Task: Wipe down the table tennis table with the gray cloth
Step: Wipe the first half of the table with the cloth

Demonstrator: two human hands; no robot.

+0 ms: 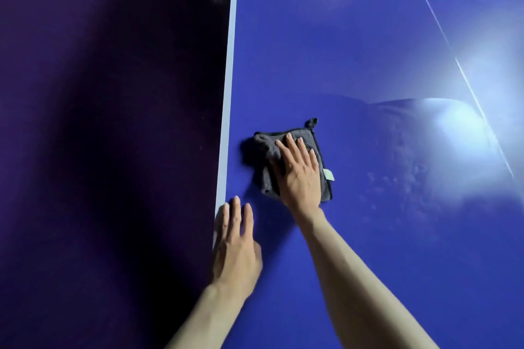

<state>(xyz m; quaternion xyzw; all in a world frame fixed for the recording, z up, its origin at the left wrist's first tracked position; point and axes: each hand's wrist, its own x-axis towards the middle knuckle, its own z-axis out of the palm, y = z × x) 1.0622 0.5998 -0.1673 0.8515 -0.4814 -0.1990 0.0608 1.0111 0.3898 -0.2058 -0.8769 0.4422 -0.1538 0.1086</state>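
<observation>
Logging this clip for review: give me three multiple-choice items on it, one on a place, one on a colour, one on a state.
1. Where does the left hand rest?
A. on the table's white edge stripe
B. on the cloth
C. at the net

2. What colour is the table tennis table top?
A. green
B. blue
C. red

3. How does the right hand meet the folded gray terry cloth?
A. pinches a lifted corner
B. hovers clear
C. pressed flat on it

Answers: 1 A, its fingers overlap the stripe; 2 B, the surface is blue; 3 C, its fingers lie spread on the cloth.
</observation>
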